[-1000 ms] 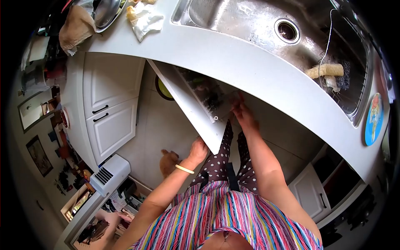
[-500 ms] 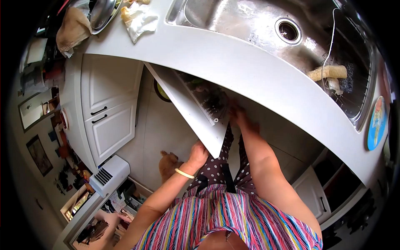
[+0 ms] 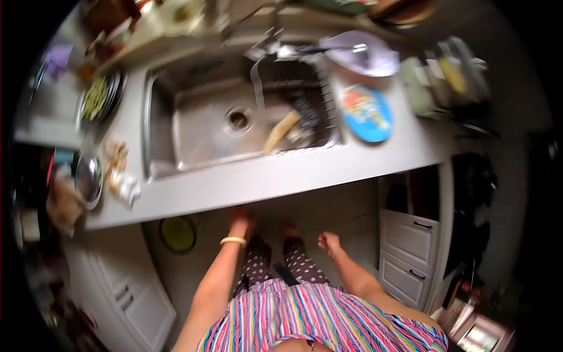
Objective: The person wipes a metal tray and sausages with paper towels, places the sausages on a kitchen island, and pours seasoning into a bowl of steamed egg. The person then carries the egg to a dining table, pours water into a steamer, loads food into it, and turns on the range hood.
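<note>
My left hand (image 3: 239, 222), with a pale bangle at the wrist, is at the front edge of the white counter (image 3: 234, 196); blur and the edge hide its fingers. To the right, below the counter, my right hand (image 3: 329, 242) hangs in the air with its fingers curled in, and nothing shows in it. Beyond the counter edge lies the steel sink (image 3: 202, 132), holding a loofah (image 3: 282, 131) and a dark scouring pad (image 3: 305, 112). No cabinet door shows between my hands.
A blue oval mat (image 3: 368, 114) lies right of the sink, near a pale basin (image 3: 360, 56). Crumpled tissue (image 3: 125, 186) and a metal bowl (image 3: 89, 179) are at the left. White drawers (image 3: 409, 234) stand at the right, and a green round object (image 3: 177, 234) is on the floor.
The view has swung right and now takes in the whole sink. The slanted white door is out of sight. My hands have moved apart, and the right one has come away from under the counter.
</note>
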A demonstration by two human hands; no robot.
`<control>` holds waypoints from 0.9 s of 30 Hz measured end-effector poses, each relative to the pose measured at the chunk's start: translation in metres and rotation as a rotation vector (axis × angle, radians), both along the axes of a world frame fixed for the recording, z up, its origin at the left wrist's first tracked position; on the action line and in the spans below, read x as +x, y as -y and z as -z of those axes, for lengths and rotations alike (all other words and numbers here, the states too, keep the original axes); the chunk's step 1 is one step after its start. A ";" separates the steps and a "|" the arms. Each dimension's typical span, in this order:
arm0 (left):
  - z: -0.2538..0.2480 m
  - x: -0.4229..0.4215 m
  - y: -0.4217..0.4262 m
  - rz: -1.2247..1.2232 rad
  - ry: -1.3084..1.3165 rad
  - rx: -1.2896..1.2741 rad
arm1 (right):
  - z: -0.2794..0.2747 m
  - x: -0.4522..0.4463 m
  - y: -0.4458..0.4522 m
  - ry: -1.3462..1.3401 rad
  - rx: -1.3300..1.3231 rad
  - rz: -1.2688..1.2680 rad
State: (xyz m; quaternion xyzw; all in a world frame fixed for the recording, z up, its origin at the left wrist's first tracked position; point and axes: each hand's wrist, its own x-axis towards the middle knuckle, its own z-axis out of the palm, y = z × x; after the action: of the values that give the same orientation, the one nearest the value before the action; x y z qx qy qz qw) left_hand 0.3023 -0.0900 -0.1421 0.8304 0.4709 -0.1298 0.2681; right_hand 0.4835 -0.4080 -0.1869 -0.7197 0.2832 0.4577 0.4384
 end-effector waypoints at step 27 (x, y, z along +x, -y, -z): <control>-0.095 -0.152 0.058 -0.957 0.420 0.004 | -0.514 0.653 -0.189 1.803 -0.441 -1.220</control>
State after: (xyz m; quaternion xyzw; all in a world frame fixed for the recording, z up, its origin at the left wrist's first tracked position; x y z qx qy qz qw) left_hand 0.1507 -0.1478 -0.0475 0.5310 0.7341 0.1774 0.3843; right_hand 1.1370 -0.2187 0.3272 -0.8699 -0.4660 -0.1546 0.0474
